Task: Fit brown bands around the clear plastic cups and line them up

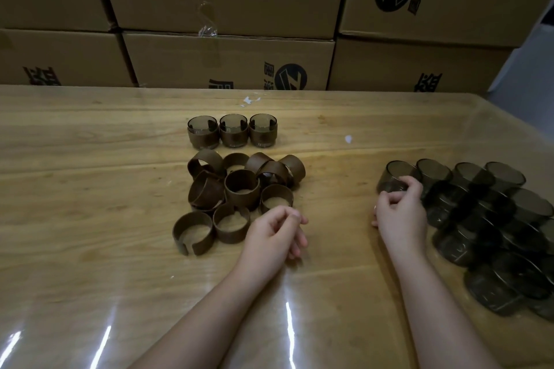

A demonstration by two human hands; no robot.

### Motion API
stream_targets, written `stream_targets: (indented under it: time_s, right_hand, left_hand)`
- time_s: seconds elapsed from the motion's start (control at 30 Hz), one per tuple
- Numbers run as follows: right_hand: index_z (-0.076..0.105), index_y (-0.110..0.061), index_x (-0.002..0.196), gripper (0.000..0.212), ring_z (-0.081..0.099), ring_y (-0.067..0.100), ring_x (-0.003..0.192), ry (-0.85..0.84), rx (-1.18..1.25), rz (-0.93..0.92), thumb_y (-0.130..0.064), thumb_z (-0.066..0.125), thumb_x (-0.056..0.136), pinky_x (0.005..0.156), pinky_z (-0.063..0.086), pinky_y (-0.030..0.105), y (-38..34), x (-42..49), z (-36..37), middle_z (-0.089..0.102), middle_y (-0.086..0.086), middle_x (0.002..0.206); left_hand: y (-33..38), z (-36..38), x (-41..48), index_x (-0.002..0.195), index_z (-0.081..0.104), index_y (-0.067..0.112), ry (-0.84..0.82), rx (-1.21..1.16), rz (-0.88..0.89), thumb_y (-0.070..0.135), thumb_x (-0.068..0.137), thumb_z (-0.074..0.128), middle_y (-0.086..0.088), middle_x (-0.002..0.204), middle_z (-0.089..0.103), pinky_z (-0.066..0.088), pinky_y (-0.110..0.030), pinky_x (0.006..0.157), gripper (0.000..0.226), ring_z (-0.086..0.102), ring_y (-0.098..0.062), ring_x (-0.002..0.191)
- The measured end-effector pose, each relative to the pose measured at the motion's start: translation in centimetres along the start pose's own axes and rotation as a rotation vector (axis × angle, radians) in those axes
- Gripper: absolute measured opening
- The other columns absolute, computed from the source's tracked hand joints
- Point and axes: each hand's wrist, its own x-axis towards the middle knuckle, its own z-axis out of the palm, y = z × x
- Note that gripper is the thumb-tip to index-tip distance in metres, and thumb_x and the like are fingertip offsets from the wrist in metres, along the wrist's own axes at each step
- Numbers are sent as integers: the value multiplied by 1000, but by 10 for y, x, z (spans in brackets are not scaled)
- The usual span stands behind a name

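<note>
Three banded cups (233, 130) stand side by side in a row at the middle back of the table. In front of them lies a heap of several loose brown bands (239, 189), some upright, some tipped. My left hand (277, 234) rests just right of the nearest bands, fingers loosely curled, holding nothing. On the right lies a pile of several smoky clear cups (491, 219). My right hand (400, 210) grips the leftmost cup (392, 178) of that pile, fingers curled over its side.
The wooden table (90, 189) has a glossy clear cover. Stacked cardboard boxes (227, 60) with black print form a wall along its far edge. Small white scraps (250, 100) lie near the back. The table's right edge curves away at the upper right.
</note>
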Motion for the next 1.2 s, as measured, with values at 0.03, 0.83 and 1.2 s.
stream_targets:
  time_s: [0.03,0.83,1.2]
  right_hand:
    - [36,-17,137,44,66,19,67,16,-63,-19,-19,53,97,65,57,43,2,2,0,66,-1,92]
    - [54,-10,96,22,51,8,45,-551,888,-123,-23,60,79,44,44,19,-66,-76,12,56,-2,52]
    - [61,-31,114,25,55,6,54,-523,764,-284,-28,49,92,54,46,18,-63,-69,10,66,-1,65]
  left_hand:
    - [1,0,0,85,63,7,-5,-7,5,12,99,46,2,55,62,43,-17,46,22,53,-8,45]
    - [-4,-5,8,138,38,18,45,-291,141,30,79,66,3,113,67,56,-25,59,66,70,-16,90]
    - [-3,-7,12,102,51,8,58,-368,51,48,68,63,-8,70,72,48,-20,50,54,64,-15,51]
